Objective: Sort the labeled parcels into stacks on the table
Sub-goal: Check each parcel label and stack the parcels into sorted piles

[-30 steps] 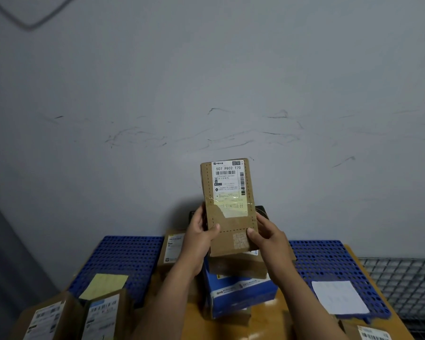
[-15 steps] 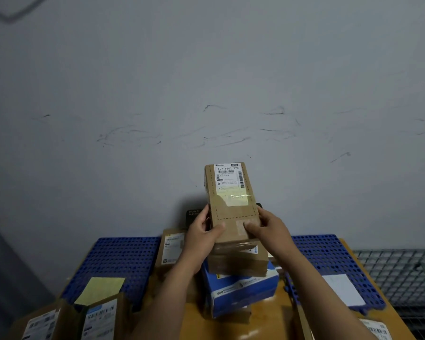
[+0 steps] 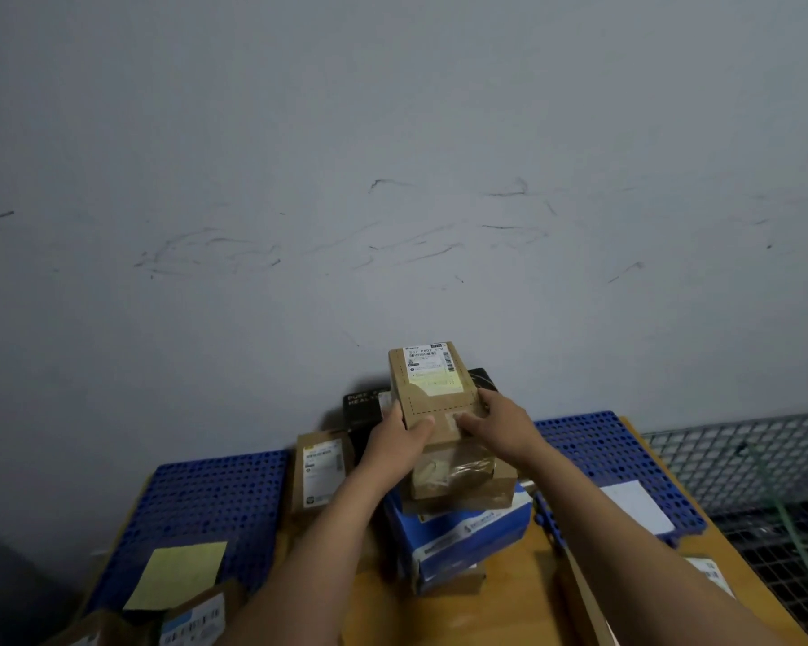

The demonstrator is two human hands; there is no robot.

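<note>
A brown cardboard parcel (image 3: pixel 432 382) with a white label lies almost flat on top of the middle stack. My left hand (image 3: pixel 400 435) grips its near left corner, thumb on top. My right hand (image 3: pixel 495 424) holds its near right end, fingers over the taped flap. Beneath it sit a taped brown box (image 3: pixel 453 477) and a blue and white box (image 3: pixel 462 533). A black box (image 3: pixel 362 405) stands behind the stack against the wall.
A labeled brown parcel (image 3: pixel 320 473) stands left of the stack. Blue perforated mats lie at left (image 3: pixel 215 496) and right (image 3: pixel 598 449), with a yellow sheet (image 3: pixel 178 573) and a white sheet (image 3: pixel 635 505). More labeled parcels sit at the bottom left (image 3: pixel 192 624) and right (image 3: pixel 710 575). A wire grid (image 3: pixel 742 459) lies far right.
The parcel was held upright with its label facing me; both hands have tilted it back and lowered it onto the top of the middle stack.
</note>
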